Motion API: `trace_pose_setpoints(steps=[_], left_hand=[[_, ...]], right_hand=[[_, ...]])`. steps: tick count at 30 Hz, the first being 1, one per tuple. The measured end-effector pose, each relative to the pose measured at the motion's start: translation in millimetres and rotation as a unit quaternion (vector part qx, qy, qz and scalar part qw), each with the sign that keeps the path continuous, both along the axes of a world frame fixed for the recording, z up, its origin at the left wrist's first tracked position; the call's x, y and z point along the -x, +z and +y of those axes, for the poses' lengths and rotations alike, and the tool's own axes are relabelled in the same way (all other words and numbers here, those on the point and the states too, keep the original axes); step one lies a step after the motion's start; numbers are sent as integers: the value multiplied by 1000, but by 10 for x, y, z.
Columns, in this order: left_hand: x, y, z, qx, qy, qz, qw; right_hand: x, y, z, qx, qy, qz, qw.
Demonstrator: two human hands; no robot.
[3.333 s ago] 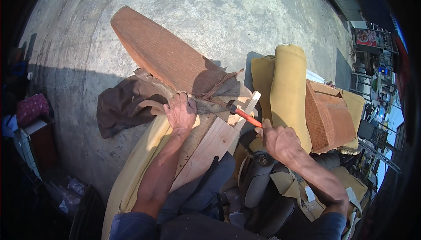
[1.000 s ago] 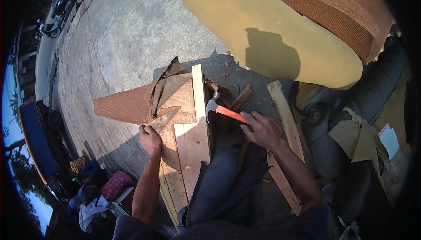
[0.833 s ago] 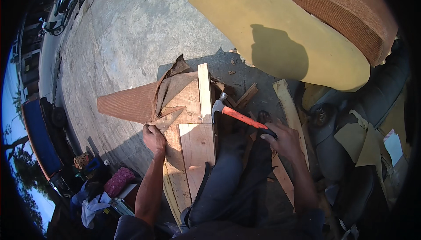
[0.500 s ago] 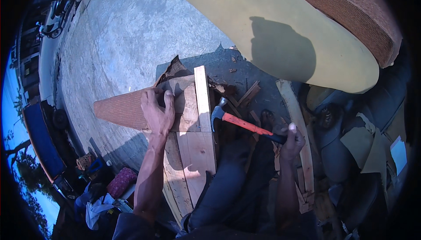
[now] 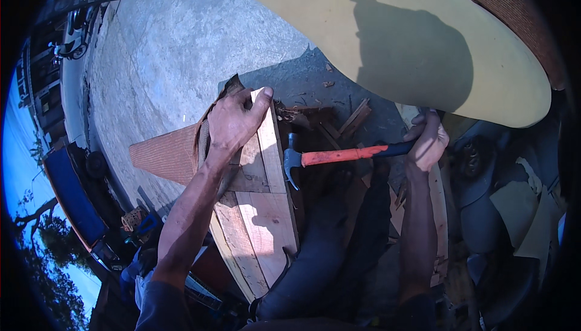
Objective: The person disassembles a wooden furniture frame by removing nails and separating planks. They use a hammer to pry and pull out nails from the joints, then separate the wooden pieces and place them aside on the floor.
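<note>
My right hand (image 5: 428, 143) is closed round the dark grip of a claw hammer (image 5: 339, 155). Its red-orange shaft lies nearly level, and the dark head points left, just right of the wooden frame. At the far end of that wooden frame (image 5: 266, 216), made of pale boards, my left hand (image 5: 233, 120) grips the edge, thumb on top of the narrow upright board (image 5: 271, 155). Ribbed brown fabric (image 5: 166, 154) hangs off the frame's left side, its folded edge running beside my left hand. The fingertips of that hand are partly hidden.
A large yellow foam pad (image 5: 411, 46) stretches across the upper right, with a brown ribbed cushion (image 5: 514, 22) behind it. Broken wood pieces (image 5: 356, 118) litter the ground beyond the hammer. Dark padded pieces (image 5: 484, 222) lie at right. A blue-topped cart (image 5: 69, 192) stands far left.
My left hand has moved from the brown fabric up and right onto the frame's far end. The hammer has swung more level as my right hand moved up and right.
</note>
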State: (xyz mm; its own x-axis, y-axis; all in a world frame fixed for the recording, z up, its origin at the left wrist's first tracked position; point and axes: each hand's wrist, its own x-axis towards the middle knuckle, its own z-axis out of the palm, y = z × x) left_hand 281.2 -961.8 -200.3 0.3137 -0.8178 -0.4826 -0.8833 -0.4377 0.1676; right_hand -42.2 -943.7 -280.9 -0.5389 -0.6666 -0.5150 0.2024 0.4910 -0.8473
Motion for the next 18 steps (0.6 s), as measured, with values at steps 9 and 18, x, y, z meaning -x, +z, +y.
trace_pose_setpoints(steps=[9, 18], left_hand=[[-33, -74, 7, 18, -20, -8, 1000], [-82, -99, 37, 42, -38, -8, 998]], right_hand=[[-174, -39, -224, -5, -13, -49, 999], [-113, 187, 331, 157, -181, -499, 833]])
